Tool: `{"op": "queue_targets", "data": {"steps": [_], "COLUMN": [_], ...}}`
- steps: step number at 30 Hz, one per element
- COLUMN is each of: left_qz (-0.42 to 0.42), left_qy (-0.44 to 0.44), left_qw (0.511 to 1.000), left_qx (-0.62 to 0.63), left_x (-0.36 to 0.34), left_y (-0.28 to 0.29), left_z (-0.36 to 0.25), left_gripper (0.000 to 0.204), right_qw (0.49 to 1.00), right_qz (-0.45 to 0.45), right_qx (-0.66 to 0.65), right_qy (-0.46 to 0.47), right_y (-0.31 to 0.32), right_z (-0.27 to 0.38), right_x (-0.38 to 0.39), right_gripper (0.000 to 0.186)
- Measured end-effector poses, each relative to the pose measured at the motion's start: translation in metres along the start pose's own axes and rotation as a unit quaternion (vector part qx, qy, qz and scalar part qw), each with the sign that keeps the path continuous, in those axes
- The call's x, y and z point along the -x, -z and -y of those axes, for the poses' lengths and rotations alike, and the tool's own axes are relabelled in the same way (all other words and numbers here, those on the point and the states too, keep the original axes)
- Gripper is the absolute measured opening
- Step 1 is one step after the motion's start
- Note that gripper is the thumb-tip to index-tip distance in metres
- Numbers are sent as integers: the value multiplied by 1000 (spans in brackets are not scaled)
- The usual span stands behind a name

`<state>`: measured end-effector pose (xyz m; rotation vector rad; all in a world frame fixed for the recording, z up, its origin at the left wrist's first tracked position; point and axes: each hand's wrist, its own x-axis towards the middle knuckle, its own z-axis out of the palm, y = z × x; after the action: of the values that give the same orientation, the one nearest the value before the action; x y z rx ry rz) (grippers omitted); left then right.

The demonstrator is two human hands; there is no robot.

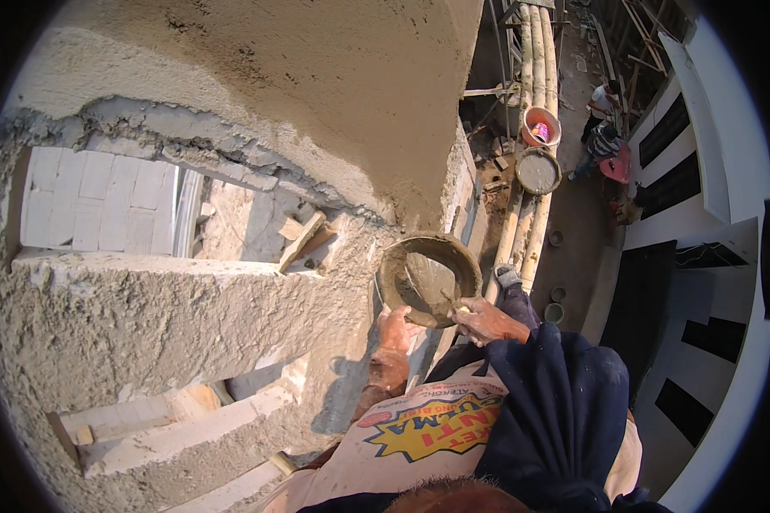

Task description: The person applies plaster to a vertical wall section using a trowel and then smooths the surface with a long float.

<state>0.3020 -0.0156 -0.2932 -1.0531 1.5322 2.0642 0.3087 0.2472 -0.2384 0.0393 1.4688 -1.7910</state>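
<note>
A round, mortar-crusted bucket (391, 258) is in front of me, close to the rough wall. My left hand (395, 330) grips its near rim at the left side. Wet grey mortar (443, 280) lies inside the bucket. My right hand (486, 321) is closed round the handle of a trowel (435, 284), whose blade reaches down into the bucket and is partly smeared with mortar. Above the bucket, a darker coat of fresh plaster (376, 94) covers the wall.
Bamboo poles (539, 60) run away on the right, bearing a grey mortar bucket (538, 171) and an orange bucket (541, 121). My foot (508, 277) rests on them. Far below, people (603, 111) stand beside a red wheelbarrow (616, 164). Wall openings (103, 201) lie left.
</note>
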Motion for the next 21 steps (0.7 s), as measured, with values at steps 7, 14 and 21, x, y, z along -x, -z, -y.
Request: {"op": "queue_targets", "data": {"steps": [7,14,21], "left_qz": [-51,-91,-114], "left_qy": [-8,-18,1], "left_qw": [997,995,992], "left_qx": [-53,31,52], "left_x": [7,45,42], "left_y": [15,24,28], "left_z": [-9,-11,3], "left_gripper": [44,45,53], "right_qw": [947,684,591], "right_qz": [-20,-307,-454], "right_qx": [-266,-220,369], "right_qy": [178,624,555], "right_y": [-12,-25,12], "right_z": [103,247,235], "right_x": [9,41,-61], "right_gripper": [40,53,46]}}
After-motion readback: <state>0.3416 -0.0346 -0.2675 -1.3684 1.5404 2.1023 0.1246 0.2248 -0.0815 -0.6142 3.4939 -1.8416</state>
